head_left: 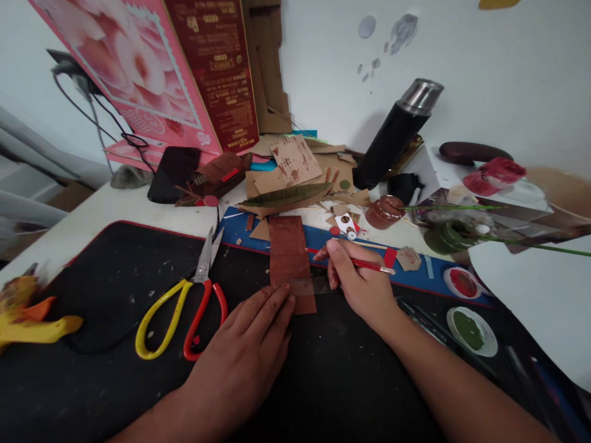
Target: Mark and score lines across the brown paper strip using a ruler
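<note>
Where the left hand (247, 338) rests, brown strip (289, 249) disappears

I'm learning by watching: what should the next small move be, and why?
Probably bring the pencil to the clear strip's edge and mark the brown piece: the left hand presses there, the strip lies across the piece, and the right hand holds the pencil pointing toward it.

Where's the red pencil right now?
In the head view, the red pencil is just right of centre, in the right hand, its tip beside the brown strip's right edge.
</note>
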Demonstrator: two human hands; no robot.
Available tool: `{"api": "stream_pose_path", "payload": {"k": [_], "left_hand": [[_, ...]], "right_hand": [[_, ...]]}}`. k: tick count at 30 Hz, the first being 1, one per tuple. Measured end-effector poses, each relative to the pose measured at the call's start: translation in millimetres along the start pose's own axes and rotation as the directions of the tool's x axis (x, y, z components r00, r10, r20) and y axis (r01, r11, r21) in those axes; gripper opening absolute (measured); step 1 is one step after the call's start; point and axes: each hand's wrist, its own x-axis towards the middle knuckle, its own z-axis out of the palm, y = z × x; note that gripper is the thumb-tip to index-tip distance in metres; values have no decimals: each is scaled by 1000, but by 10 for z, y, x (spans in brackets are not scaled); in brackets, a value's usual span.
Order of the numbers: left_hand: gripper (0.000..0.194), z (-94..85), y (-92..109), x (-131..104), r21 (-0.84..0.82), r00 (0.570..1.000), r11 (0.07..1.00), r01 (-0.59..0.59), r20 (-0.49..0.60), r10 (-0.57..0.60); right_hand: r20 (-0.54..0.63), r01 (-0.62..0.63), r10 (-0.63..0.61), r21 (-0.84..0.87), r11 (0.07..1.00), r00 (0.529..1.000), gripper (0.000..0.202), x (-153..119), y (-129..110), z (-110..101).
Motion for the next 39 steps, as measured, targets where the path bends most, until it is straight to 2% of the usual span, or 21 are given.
{"api": "stream_pose_path", "payload": {"k": [16,32,39], "left_hand": [[40,5,-6,-9,-19,1000,1000,15,-1,-15],[41,13,2,-26,-5,999,1000,16,42,-16],[43,30,-6,-49,-30,999,999,23,48,-21]], "right_hand": [[12,8,-7,-7,1000,1000,41,9,-29,13],[21,-11,10,26,1000,1000,41,-3,-43,5],[15,4,-4,-11,1000,1000,43,10,-56,11]]}}
